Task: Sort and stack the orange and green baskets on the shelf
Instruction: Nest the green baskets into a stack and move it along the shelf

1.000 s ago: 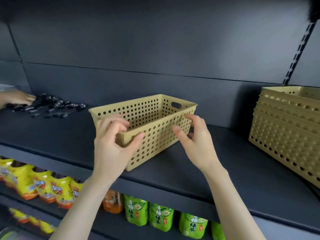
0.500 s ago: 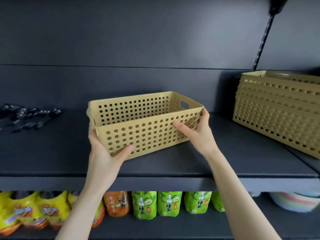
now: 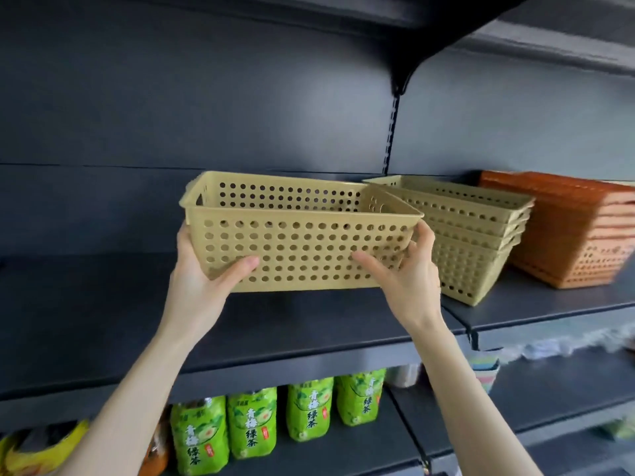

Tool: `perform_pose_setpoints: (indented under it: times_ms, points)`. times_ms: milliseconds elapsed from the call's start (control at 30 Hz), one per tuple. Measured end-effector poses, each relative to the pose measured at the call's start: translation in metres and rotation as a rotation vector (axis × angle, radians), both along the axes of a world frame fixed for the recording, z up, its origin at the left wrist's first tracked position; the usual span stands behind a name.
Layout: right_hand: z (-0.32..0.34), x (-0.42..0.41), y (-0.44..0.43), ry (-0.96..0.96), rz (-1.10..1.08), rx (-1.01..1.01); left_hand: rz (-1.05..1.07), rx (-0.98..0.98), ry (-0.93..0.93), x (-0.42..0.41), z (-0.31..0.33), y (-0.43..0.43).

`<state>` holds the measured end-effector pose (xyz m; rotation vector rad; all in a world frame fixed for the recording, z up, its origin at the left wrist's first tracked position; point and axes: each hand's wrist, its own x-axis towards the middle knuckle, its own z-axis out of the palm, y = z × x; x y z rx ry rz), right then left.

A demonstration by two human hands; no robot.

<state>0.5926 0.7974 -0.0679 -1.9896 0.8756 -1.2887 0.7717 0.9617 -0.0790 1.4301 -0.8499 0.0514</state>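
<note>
I hold a yellowish-green perforated basket (image 3: 299, 242) in the air above the dark shelf (image 3: 103, 321). My left hand (image 3: 202, 273) grips its left end and my right hand (image 3: 409, 273) grips its right end. Just to its right, a stack of several matching green baskets (image 3: 481, 242) stands on the shelf. Further right sits a stack of orange baskets (image 3: 570, 231), partly cut off by the frame edge. The held basket's right end overlaps the green stack in view.
A shelf upright with slots (image 3: 391, 132) runs down the back wall. Below, the lower shelf holds green tea bottles (image 3: 254, 427), yellow packs (image 3: 41, 451) at the left and pastel items (image 3: 486, 367) at the right. A higher shelf (image 3: 549, 39) overhangs at the top right.
The basket has been lifted off the shelf and carried to the right, close to the green stack. My view has turned right, bringing the orange stack into sight.
</note>
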Motion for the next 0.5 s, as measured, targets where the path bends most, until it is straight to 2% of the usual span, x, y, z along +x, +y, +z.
perform_pose_setpoints:
  times_ms: [267,500]
  points:
    - [0.041,-0.09,-0.052,-0.132,-0.097,-0.124,-0.152,-0.159,0.058,-0.067,0.039,-0.082]
    - [0.082,-0.126,-0.09,-0.25,-0.143,-0.253,-0.191,-0.241,-0.032,-0.085,0.094,-0.133]
